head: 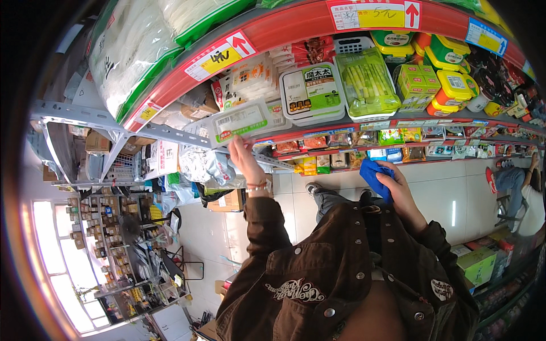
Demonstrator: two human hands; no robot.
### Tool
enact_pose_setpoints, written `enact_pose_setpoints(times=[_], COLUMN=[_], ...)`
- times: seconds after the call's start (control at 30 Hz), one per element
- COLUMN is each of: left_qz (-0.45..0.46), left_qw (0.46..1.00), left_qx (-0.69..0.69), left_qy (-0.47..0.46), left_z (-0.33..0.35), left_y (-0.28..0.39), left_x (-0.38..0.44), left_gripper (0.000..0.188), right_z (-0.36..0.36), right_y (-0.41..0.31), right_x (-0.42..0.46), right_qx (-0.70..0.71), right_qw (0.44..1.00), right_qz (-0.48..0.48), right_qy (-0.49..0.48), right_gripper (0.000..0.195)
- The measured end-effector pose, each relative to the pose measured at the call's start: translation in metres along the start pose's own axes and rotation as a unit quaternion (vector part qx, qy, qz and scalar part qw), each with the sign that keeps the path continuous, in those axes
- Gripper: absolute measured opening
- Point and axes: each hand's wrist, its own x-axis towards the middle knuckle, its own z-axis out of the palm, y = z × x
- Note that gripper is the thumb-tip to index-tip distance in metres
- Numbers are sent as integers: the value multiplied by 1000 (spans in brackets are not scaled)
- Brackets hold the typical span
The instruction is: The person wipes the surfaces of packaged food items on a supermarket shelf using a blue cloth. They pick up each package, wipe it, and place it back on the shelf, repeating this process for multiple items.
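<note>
My left hand (pixel 244 157) grips the lower edge of a clear plastic food package (pixel 241 122) with a green and white label, holding it in front of the shelf's left end. Another similar clear package (pixel 279 115) lies just behind it on the shelf. A bunched blue cloth (pixel 377 179) is in my right hand (pixel 396 184), held before my body and below the shelf. Near the held package stand a white plastic tub with a green label (pixel 313 93) and a basket of packaged green stalks (pixel 367 81).
A red shelf edge (pixel 298 27) with price tags curves above. Yellow-lidded tubs (pixel 454 87) stand at the right. A grey metal rack (pixel 81 111) and a cardboard box (pixel 228 200) are at the left. A seated person (pixel 518 187) is at the far right.
</note>
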Motion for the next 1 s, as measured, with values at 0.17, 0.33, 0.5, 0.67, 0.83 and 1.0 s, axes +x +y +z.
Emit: enact_pose_setpoints(times=[0.17,0.33,0.5,0.67,0.83,1.0], left_qz=[-80,-170,-145,-219,-229,-259], left_qw=[985,965,886,916,931,928], left_qx=[-97,-75,64,-71,-120,-145], left_qy=[-116,-187,-436,-328,-258,-224], left_z=[-20,-2,37,41,47,51], left_y=[42,66,79,53,64,56], left_x=[-30,-79,-127,-129,-112,-111], left_gripper=[22,22,25,21,24,30], right_z=[4,51,96,85,46,31], right_y=[-13,-58,-97,-66,-32,-50], right_x=[1,7,30,8,-17,-21], right_qx=[-21,-195,-419,-518,-499,-339], right_qw=[998,916,728,684,682,811], right_qz=[-54,-348,-543,-510,-527,-471], right_qy=[14,-31,3,-61,-86,75], right_gripper=[42,36,42,57,55,33])
